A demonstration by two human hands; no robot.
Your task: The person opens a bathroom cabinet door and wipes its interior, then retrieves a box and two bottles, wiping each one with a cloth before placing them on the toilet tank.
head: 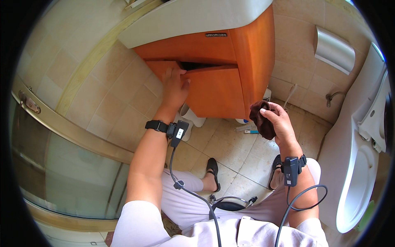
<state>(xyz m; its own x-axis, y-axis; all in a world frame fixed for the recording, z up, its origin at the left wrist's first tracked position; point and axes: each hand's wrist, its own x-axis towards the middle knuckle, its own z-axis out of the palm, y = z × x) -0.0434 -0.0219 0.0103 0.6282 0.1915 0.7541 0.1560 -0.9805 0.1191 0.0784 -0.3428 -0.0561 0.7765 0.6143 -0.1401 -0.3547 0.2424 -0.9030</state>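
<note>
My left hand (175,88) is at the front of an orange-brown wooden vanity cabinet (256,52). Its fingers lie against the left door (155,66) near the meeting edges, with the thumb held apart. The right door (216,92) stands slightly ajar, and a dark gap shows along its top. To the right of the cabinet, my right hand (282,125) grips a bunched dark brown cloth (262,120), thumb on top. The cabinet's inside is too dark to make out.
A white basin top (197,21) overhangs the cabinet. At right stands a toilet (342,173), below a metal paper holder (334,51). White slippers (193,115) and a blue-and-white item (251,131) are on the tiled floor (222,139). A glass shower screen (80,176) borders the left.
</note>
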